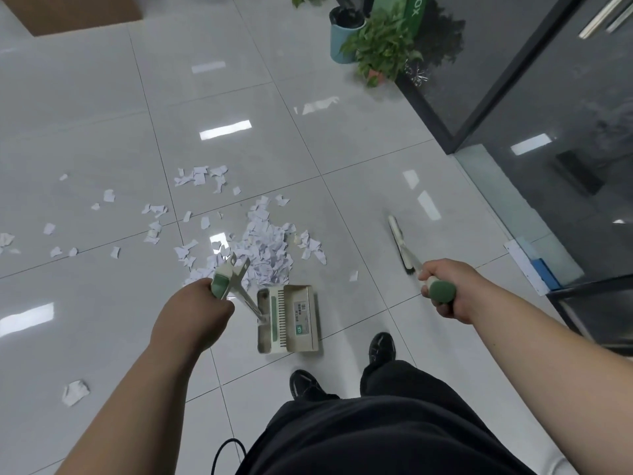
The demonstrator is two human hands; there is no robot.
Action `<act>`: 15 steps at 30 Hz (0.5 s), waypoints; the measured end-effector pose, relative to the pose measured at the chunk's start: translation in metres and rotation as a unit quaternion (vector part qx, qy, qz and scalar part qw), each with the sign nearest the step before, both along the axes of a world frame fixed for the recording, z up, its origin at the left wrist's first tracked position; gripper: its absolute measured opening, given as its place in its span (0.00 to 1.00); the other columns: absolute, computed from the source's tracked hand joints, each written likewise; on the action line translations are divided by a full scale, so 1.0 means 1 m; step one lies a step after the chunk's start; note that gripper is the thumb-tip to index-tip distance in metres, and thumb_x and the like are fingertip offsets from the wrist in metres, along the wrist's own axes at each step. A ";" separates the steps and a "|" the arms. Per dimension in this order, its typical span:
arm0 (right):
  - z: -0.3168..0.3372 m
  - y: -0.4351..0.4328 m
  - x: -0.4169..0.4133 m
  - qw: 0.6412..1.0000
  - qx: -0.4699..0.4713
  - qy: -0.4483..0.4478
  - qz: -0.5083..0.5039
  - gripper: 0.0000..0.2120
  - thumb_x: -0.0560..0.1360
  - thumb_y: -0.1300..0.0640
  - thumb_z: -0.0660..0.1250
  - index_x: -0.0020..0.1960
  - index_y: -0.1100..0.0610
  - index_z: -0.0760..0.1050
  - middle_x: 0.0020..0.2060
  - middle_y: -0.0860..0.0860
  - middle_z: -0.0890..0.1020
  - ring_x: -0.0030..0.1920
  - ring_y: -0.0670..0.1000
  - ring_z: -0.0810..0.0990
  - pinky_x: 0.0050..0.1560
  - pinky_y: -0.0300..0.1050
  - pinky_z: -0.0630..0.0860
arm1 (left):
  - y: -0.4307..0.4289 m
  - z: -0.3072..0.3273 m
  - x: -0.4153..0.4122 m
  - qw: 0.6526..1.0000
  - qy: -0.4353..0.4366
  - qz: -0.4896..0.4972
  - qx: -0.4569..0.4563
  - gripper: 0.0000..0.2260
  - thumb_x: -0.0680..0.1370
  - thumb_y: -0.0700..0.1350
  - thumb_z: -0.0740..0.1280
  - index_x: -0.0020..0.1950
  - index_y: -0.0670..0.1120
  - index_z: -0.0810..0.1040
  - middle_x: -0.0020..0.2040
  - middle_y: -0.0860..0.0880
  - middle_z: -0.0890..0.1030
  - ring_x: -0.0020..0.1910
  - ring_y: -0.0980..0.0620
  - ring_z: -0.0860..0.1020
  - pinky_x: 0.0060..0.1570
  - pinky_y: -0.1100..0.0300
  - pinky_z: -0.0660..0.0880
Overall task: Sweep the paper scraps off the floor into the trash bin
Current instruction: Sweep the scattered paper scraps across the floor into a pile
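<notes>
Left hand grips the dustpan handle, right hand grips the broom handle. Paper scraps are heaped on the floor just beyond the pan, with strays scattered left. Risks: a fast stroke scatters the light scraps; a tilted pan spills on the way to the far trash bin.

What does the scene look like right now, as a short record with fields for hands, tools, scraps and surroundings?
scraps: paper pile just beyond the dustpan; loose scraps scattered left
left hand: grips the dustpan handle; pan on the floor
right hand: grips the broom, head right of the paper pile
bin: teal bin at the far end beside a potted plant
</notes>
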State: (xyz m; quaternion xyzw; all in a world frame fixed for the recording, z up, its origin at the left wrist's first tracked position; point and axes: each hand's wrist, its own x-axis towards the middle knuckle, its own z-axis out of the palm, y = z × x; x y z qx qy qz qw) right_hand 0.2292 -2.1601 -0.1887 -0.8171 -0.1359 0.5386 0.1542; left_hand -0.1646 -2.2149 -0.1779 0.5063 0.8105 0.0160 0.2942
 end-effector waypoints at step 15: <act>0.014 0.006 -0.121 0.966 -0.053 0.252 -0.022 0.04 0.73 0.60 0.64 0.47 0.55 0.69 0.29 0.53 0.74 0.20 0.48 0.67 0.18 0.32 0.59 | -0.028 0.002 -0.028 0.998 0.000 0.057 -0.028 0.03 0.71 0.40 0.62 0.42 0.45 0.75 0.31 0.46 0.77 0.32 0.44 0.76 0.32 0.58 0.68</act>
